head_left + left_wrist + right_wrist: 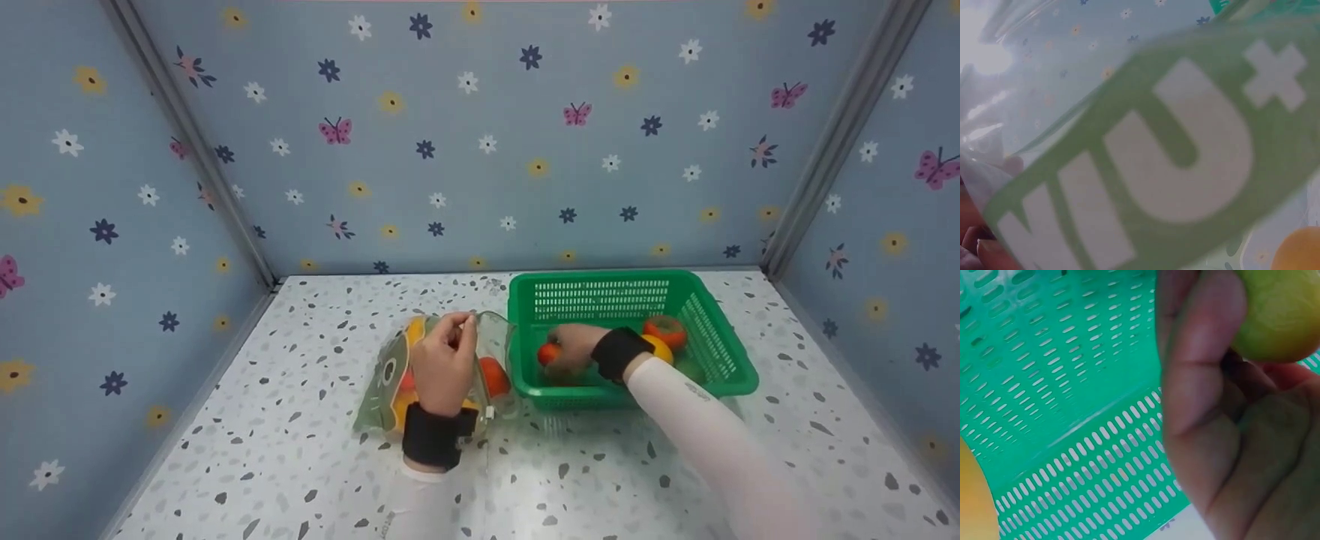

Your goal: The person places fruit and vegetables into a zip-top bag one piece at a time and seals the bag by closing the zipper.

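Observation:
My left hand (446,367) pinches the upper edge of a clear plastic bag (369,409) with a green print. Large pale lettering on the bag (1185,169) fills the left wrist view, its top edge near my fingertips (996,256). Inside lie a red-orange fruit (493,376) and yellow fruit (405,409), partly covered by the hand. Down in the green basket (630,279), my right hand (576,349) grips a small round fruit (548,353), red in the head view. In the right wrist view this fruit (1280,315) looks yellow-green with a reddish underside.
The basket stands directly right of the bag. At its right side lie a red fruit (665,331), a yellow fruit (660,349) and a green one (690,370). Flower-patterned panels (495,180) enclose the speckled table (300,435) at the back and sides.

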### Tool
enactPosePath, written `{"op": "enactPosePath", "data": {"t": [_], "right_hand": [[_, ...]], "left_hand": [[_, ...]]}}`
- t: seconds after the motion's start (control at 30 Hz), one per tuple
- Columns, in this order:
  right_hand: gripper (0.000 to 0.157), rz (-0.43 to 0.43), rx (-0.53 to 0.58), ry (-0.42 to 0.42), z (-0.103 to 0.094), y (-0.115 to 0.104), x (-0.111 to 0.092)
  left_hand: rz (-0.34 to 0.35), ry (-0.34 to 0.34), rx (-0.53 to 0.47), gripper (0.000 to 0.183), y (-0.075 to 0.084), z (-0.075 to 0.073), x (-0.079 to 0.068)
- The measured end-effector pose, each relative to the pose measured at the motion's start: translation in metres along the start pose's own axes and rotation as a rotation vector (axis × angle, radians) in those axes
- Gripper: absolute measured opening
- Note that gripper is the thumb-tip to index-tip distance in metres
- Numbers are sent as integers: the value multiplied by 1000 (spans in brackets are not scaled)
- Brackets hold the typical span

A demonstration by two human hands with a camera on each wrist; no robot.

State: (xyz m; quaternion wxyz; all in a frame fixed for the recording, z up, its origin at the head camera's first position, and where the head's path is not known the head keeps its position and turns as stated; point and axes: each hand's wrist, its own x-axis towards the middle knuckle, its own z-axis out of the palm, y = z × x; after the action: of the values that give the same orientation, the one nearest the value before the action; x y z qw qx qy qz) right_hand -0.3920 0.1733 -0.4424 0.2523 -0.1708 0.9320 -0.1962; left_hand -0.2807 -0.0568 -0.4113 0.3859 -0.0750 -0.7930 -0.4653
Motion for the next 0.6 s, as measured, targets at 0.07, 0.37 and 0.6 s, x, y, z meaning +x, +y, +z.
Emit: {"op": "enactPosePath", "data": {"t": [0.07,0.37,0.6], "right_hand": [[69,-41,11,21,-1,1,1],[53,-148,46,92,-10,7,-4],[53,-193,82,194,-20,1,-17]], "left_hand": [[-3,-2,2,14,0,0,0],[15,12,-12,13,1,1,-1],[15,11,-8,13,1,1,-1]]}}
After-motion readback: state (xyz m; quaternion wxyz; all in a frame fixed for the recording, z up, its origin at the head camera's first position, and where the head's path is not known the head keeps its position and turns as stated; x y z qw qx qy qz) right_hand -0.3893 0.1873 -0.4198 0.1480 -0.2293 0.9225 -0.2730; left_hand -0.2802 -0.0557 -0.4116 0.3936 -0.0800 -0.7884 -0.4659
